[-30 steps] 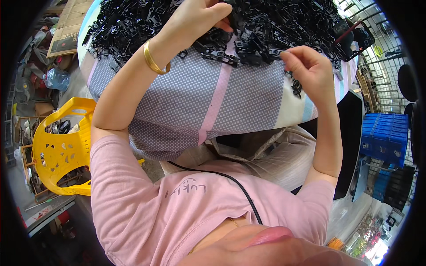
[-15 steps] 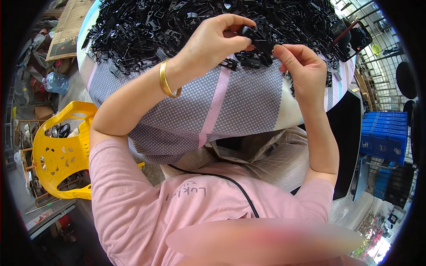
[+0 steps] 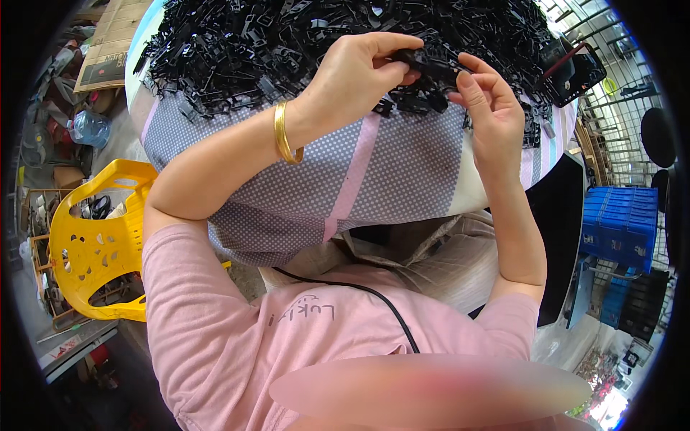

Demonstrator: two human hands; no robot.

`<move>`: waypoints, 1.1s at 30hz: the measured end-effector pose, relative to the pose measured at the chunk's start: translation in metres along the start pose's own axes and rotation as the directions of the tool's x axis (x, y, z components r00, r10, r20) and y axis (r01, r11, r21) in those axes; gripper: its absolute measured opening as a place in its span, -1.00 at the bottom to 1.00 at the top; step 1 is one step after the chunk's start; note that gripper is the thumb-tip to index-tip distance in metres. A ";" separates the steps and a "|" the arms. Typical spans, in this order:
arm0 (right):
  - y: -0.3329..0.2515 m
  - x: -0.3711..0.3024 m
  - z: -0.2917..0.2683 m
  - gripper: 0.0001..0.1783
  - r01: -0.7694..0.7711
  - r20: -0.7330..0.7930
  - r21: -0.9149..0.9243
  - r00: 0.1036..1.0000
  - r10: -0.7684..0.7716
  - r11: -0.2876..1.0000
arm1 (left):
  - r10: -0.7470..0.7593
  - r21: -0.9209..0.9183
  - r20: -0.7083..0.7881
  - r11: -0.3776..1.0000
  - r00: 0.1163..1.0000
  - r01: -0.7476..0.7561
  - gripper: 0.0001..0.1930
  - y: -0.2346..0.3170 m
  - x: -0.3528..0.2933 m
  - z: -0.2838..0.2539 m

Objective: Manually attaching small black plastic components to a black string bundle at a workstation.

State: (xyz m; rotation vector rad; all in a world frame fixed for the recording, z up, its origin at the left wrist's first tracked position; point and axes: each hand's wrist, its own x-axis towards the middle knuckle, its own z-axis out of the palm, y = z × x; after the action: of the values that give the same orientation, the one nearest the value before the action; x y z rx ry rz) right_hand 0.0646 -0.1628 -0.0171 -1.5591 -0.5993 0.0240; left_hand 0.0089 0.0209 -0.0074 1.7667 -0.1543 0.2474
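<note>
Both hands [image 3: 431, 79] pinch angular black plastic clip [image 3: 429, 62].

A single view comes from a wide fisheye camera worn on the person's head, looking steeply down over the chest and pink shirt [image 3: 237, 337] toward the counter [image 3: 388, 165] in front. It sits close: both forearms rise from the lower part of the picture, and the left hand [image 3: 356, 75] and right hand [image 3: 489, 108] meet near the top centre. Straight edges bend toward the dark round rim, where a yellow chair [image 3: 93, 237] shows at left and blue crates [image 3: 618, 223] at right.
</note>
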 end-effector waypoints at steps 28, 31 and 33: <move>-0.013 0.011 -0.023 -0.87 -0.044 0.421 0.102 0.907 -0.003 0.994 | 0.291 0.417 0.235 0.832 0.927 -0.367 -0.58 0.021 0.001 -0.009; -0.024 0.004 -0.016 -0.88 -0.125 0.466 -0.157 0.865 0.185 0.980 | 0.290 0.478 0.282 0.784 0.914 -0.396 -0.55 0.020 -0.004 -0.005; -0.015 0.005 -0.016 -0.89 -0.002 0.443 -0.143 0.894 0.066 0.990 | 0.324 0.541 0.292 0.720 0.900 -0.434 -0.55 0.021 -0.006 -0.003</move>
State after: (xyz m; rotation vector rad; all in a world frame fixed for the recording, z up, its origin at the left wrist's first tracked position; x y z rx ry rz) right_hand 0.0691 -0.1761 0.0001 -1.7118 -0.9520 0.3861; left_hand -0.0026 0.0197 0.0113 2.3846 -0.6389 0.4780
